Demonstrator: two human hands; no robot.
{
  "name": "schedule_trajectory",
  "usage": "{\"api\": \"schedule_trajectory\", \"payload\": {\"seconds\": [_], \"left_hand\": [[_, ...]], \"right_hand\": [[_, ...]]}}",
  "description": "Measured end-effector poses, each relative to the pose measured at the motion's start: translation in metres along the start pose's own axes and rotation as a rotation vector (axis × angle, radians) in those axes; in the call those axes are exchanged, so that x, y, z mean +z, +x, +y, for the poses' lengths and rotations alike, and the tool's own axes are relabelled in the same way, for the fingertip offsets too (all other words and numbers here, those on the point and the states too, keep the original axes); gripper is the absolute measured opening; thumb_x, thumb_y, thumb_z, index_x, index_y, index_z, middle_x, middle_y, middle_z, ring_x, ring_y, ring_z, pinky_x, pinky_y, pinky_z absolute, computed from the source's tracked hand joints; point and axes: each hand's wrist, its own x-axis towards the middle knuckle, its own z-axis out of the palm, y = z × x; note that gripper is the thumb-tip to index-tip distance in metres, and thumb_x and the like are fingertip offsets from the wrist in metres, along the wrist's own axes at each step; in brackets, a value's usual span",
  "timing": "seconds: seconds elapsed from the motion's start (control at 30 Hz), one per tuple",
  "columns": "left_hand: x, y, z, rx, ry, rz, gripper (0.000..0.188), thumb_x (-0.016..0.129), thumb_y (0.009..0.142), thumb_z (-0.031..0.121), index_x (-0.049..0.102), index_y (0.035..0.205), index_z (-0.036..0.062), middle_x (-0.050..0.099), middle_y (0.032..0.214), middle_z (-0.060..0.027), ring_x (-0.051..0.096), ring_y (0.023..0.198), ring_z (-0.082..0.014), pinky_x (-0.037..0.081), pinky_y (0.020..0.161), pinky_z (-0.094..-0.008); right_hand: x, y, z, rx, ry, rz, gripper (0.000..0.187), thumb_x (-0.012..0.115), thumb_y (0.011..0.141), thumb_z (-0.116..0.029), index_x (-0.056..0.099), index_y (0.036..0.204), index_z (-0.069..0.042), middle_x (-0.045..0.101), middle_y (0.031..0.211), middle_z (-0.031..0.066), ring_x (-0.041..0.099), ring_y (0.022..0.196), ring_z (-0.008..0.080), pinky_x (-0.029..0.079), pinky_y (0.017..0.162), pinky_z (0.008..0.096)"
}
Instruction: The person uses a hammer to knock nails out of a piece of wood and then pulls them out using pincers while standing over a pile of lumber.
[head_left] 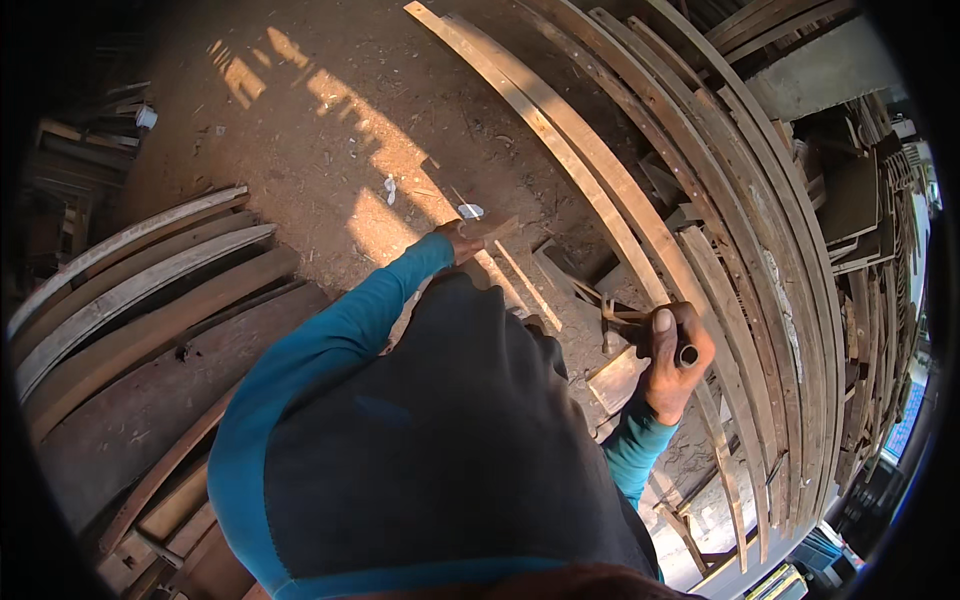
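The right hand (672,362) holds a hammer-like tool (688,355) by long boards (610,158), I can't tell the left hand's (461,243) grip, and moving next likely needs care.

Right grip (668,368) around a handle (688,356)

Along the left edge of the dirt floor (300,160), here's a stack of old boards (160,308), lying side by side, a couple of them pale and weathered. Sunlight (395,150) slices a broken band over the ground, catching a crumpled white scrap (390,190)! At the far left corner, a wood heap (85,165) (with a small white object (146,117) beside it) sits in shadow. Far right, something blue (908,420), perhaps a sheet, blurs out.
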Motion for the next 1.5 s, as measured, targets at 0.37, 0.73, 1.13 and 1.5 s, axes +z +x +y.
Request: {"api": "schedule_trajectory", "payload": {"seconds": [0.37,0.73,1.13,1.5], "left_hand": [[-0.055,-0.031,-0.303,-0.644,-0.151,0.209,0.111,0.071,0.068,0.071,0.047,0.136,-0.0141,0.06,0.129,-0.0321,0.063,0.119,-0.0376,0.053,0.095,-0.0417],[-0.117,0.043,-0.264,-0.418,-0.641,0.214,0.103,0.068,0.073,0.07,0.058,0.122,-0.0195,0.069,0.112,-0.0316,0.068,0.106,-0.0406,0.054,0.089,-0.044],[-0.233,0.125,-0.2,-0.294,0.124,0.0,0.088,0.07,0.075,0.064,0.063,0.115,-0.0148,0.07,0.102,-0.0269,0.071,0.093,-0.0361,0.057,0.08,-0.0416],[-0.219,0.151,-0.032,0.021,0.099,-0.486,0.056,0.068,0.088,0.045,0.06,0.12,-0.0005,0.069,0.097,-0.0185,0.072,0.082,-0.028,0.06,0.064,-0.0407]], "right_hand": [[0.14,0.15,0.04,-0.099,0.128,0.219,0.037,0.062,0.103,-0.032,0.057,0.08,-0.003,0.05,0.064,-0.0003,0.044,0.059,0.007,0.033,0.053,0.0245],[0.224,0.218,0.045,-0.08,-0.29,-0.018,0.037,0.076,0.092,-0.035,0.064,0.081,-0.002,0.057,0.064,0.0033,0.051,0.059,0.0106,0.042,0.053,0.0294],[0.192,0.218,0.04,-0.087,-0.259,0.155,0.032,0.07,0.097,-0.027,0.059,0.079,-0.002,0.049,0.058,0.0116,0.047,0.051,0.0211,0.04,0.051,0.0376],[0.205,0.058,0.047,0.393,-0.318,0.365,0.036,0.069,0.096,-0.034,0.067,0.089,0.002,0.062,0.069,0.0201,0.059,0.06,0.0249,0.047,0.058,0.0394]]}}
